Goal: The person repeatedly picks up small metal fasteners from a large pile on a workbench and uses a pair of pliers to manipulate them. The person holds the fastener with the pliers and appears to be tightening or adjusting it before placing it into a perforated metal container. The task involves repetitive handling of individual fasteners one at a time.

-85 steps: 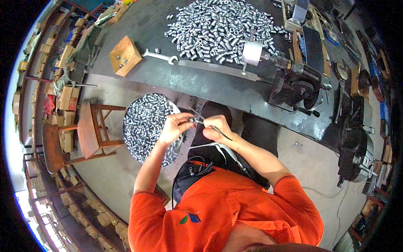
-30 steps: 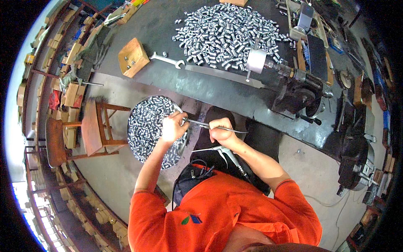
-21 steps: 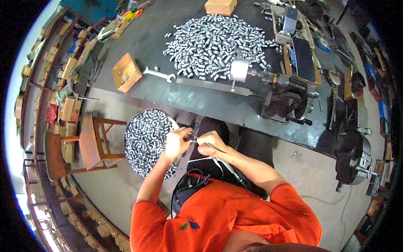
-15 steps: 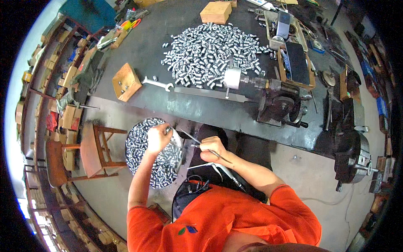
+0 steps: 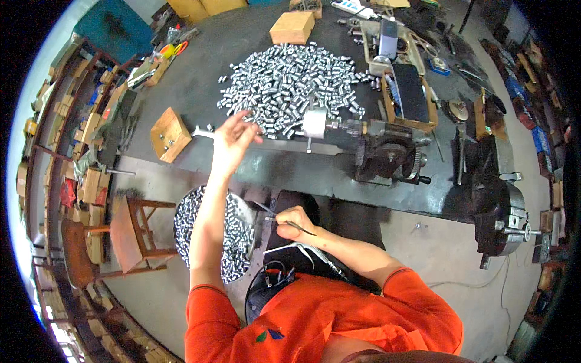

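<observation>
My left hand (image 5: 233, 144) is stretched over the bench at the near left edge of a heap of small shiny metal sleeves (image 5: 284, 85). Its fingers are apart and slightly bent, and no part shows between them. Closed around a thin dark rod-like tool (image 5: 301, 228) is my right hand (image 5: 293, 220), low in front of my body; the tool sticks out at both ends. Left of that hand stands a round pan (image 5: 252, 219) full of similar sleeves, partly covered by my left forearm. An open-ended spanner (image 5: 204, 132) lies beside my left hand, partly hidden by it.
A small wooden box (image 5: 170, 134) with a few metal bits sits left on the bench (image 5: 254, 172). Right of the heap is a dark geared fixture with a pale cylinder (image 5: 315, 123). An air gun (image 5: 315, 254) rests near my lap. A wooden chair (image 5: 130, 236) stands left.
My left hand has moved from above the pan, forward to the heap on the bench, and its fingers have spread. My right hand still grips the rod-like tool. The view has shifted slightly.
</observation>
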A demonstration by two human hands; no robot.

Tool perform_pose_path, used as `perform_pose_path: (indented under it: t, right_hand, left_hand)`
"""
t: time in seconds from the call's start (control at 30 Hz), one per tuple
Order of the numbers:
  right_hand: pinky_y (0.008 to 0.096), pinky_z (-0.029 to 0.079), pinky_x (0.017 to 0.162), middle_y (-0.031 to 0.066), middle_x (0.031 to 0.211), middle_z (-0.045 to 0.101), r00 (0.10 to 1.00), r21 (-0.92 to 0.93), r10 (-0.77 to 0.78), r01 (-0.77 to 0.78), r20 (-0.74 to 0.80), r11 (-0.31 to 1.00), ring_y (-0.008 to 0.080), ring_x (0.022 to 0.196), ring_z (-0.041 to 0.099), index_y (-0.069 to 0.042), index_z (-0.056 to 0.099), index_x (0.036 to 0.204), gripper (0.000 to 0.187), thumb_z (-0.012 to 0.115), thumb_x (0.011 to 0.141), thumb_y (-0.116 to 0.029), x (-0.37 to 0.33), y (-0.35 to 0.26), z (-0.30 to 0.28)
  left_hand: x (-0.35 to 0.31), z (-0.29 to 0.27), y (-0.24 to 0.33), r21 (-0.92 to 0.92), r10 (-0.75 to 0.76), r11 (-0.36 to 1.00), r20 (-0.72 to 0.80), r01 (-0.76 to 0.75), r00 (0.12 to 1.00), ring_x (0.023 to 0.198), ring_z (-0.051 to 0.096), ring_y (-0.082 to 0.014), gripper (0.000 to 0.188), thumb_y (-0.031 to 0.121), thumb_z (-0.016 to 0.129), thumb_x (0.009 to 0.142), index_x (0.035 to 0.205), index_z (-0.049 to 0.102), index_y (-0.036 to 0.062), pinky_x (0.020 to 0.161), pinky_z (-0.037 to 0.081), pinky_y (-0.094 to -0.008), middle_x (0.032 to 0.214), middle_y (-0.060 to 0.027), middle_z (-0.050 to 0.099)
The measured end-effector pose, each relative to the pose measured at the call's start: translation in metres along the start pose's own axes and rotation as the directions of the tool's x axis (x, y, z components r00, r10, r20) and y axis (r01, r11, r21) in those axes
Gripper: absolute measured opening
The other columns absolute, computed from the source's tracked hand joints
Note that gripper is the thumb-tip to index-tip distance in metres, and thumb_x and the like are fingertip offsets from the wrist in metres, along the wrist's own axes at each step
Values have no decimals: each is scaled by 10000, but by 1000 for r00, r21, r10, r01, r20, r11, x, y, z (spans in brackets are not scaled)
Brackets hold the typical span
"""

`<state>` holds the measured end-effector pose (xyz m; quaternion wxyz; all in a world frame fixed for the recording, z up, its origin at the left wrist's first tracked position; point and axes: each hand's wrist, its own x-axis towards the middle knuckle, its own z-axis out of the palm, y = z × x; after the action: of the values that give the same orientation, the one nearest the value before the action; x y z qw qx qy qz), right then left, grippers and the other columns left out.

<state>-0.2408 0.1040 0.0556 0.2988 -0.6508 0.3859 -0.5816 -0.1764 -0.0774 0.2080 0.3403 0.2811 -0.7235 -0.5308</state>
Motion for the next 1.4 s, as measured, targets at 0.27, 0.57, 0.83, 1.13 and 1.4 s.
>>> perform_pose_path:
  t: [0.27, 0.57, 0.83, 1.13, 1.4]
  right_hand:
    - [328, 247, 407, 71, 479, 277, 997, 52, 74, -73, -13, 996, 183, 397, 317, -48, 333, 519, 317, 577, 660, -194, 3, -7, -1]
    - [338, 235, 400, 75, 484, 259, 993, -26, 115, -115, -17, 993, 189, 394, 305, -47, 305, 512, 292, 553, 631, -144, 5, -3, -1]
    - [326, 236, 411, 65, 490, 267, 986, 16, 165, -166, 20, 986, 152, 418, 296, -39, 326, 530, 295, 571, 660, -140, 1, 1, 2]
    - [333, 253, 408, 74, 486, 288, 988, 35, 154, -154, 5, 987, 185, 407, 320, -39, 351, 529, 249, 567, 640, -94, 3, -2, 4]
    - [316, 302, 406, 78, 474, 344, 991, 57, 137, -137, 7, 989, 159, 404, 376, -23, 438, 555, 189, 576, 654, -104, 4, -6, 2]
  left_hand:
    - [-134, -88, -103, 148, -329, 909, -321, 390, 888, 557, 577, -95, 263, 8, 586, 783, 1036, 581, -64, 523, 433, -212, 641, -72, 632]
    - [-181, -102, -220, 484, -458, 686, -292, 543, 839, 527, 631, -207, 298, 114, 593, 713, 976, 617, -22, 552, 486, -311, 606, -149, 617]
    - [-136, -90, -262, 869, -415, 143, -382, 474, 826, 818, 638, -332, 242, 272, 616, 708, 825, 650, 62, 722, 511, -424, 868, -182, 649]
    - [-158, -91, -234, 623, -568, 520, -258, 584, 781, 650, 641, -247, 258, 223, 635, 736, 842, 588, -7, 586, 518, -339, 725, -143, 625]
    - [-183, -28, -118, -685, -545, 519, 197, 512, 815, 491, 562, -238, 208, 222, 556, 868, 890, 578, 16, 669, 487, -405, 592, -106, 563]
